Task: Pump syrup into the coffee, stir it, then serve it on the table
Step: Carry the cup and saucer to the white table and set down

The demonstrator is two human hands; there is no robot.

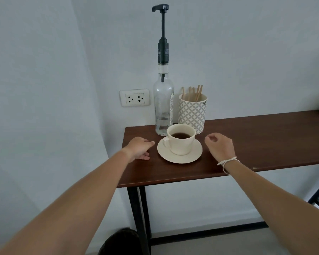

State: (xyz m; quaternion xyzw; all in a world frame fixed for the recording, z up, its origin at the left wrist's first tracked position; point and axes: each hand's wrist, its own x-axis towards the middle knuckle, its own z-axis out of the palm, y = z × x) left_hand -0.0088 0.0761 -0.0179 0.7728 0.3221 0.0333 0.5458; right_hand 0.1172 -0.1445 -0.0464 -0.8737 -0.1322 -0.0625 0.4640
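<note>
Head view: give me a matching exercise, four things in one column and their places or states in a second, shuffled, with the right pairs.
Things:
1. cup
2. bottle
3. sticks
4. left hand

Places or states:
A. standing upright in the patterned holder
B. empty, on the table beside the saucer
C. on the saucer, with dark coffee inside
D. behind the cup, pump head raised, little clear liquid left

Pairs: 1-C, 2-D, 3-A, 4-B
</note>
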